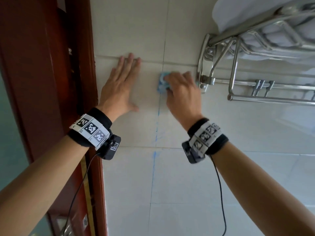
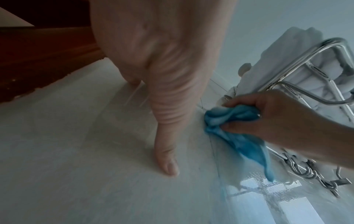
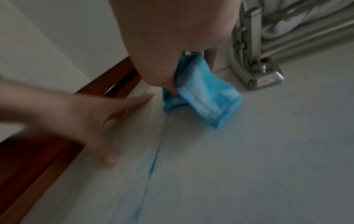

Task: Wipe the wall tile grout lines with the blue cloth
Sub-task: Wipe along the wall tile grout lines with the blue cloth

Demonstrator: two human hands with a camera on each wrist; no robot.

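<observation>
My right hand (image 1: 179,86) grips a bunched blue cloth (image 1: 162,83) and holds it against the white wall tiles, right on the vertical grout line (image 1: 156,132). Blue streaks mark that line below the cloth. In the left wrist view the blue cloth (image 2: 235,125) hangs from my right hand (image 2: 268,121). The right wrist view shows the blue cloth (image 3: 203,98) pinched under my fingers, at the top of the grout line (image 3: 157,153). My left hand (image 1: 121,80) lies flat on the tile to the left, fingers straight, fingertips at the horizontal grout line (image 1: 151,61).
A red-brown wooden door frame (image 1: 51,82) borders the tiles on the left. A chrome towel rack (image 1: 255,68) with white towels (image 1: 255,17) juts out of the wall just right of the cloth, its bracket (image 1: 205,79) close to my right hand.
</observation>
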